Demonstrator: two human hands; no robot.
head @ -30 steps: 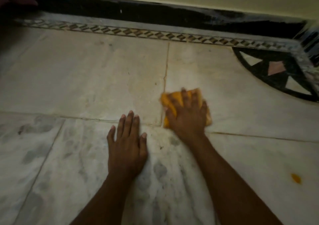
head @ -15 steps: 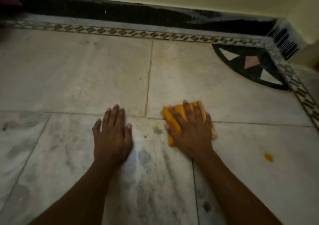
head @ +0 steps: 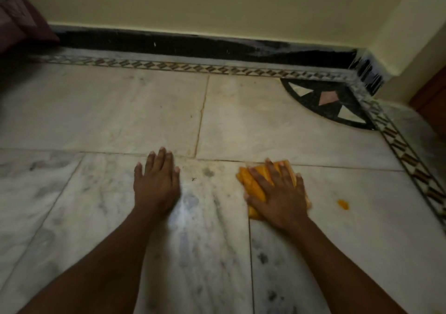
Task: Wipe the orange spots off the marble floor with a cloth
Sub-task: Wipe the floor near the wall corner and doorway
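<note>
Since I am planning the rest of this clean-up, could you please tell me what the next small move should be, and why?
Probably slide the cloth rightward under the right hand onto the orange spot. That spot lies uncovered on the marble floor just right of the cloth, while the left hand rests flat as a brace.

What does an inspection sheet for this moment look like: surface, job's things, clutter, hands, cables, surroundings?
Surface: marble floor, pale slabs with grey veining and dark smudges.
Job's things: orange cloth flat on the floor; one orange spot to its right, apart from it, unwiped.
Clutter: small dark specks near the slab joint.
Hands: right hand presses flat on the cloth, fingers spread; left hand rests flat on bare floor.
Cables: nothing seen.
Surroundings: black skirting under a yellow wall; patterned border strip; dark corner inlay; reddish fabric far left.
</note>
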